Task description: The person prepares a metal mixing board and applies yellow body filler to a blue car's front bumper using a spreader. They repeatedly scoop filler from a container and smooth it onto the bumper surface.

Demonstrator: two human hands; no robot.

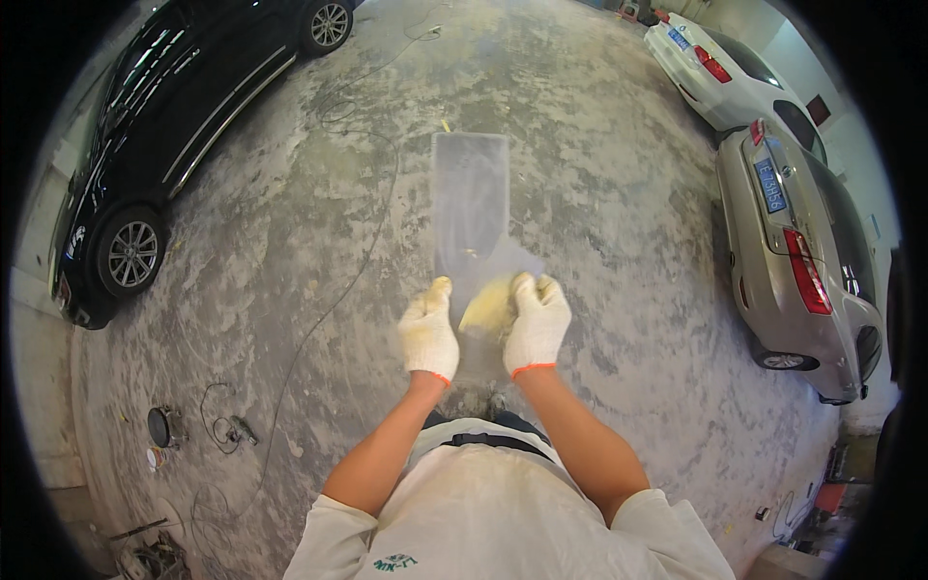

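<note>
My two hands, in white knit gloves with orange cuffs, are raised in front of my waist. My right hand [538, 324] is closed on a thin sheet [491, 302], pale yellow with a grey corner by the thumb. Closed as well, with its thumb up, my left hand [427, 329] is beside the sheet's left side; what its fingers grip is hidden. Just beyond both hands lies a long grey rectangular panel [471, 188] with a dusty, smeared surface. The sheet overlaps the panel's near end. Whether my left hand touches the panel, I cannot tell.
A black car [193, 97] stands at the left. A white car [720, 72] and a beige car [797, 261] are parked at the right. Across the blotchy concrete floor [599, 174] runs a thin cable [319, 324]. A corded tool [240, 430] and a dark round object [161, 426] lie lower left.
</note>
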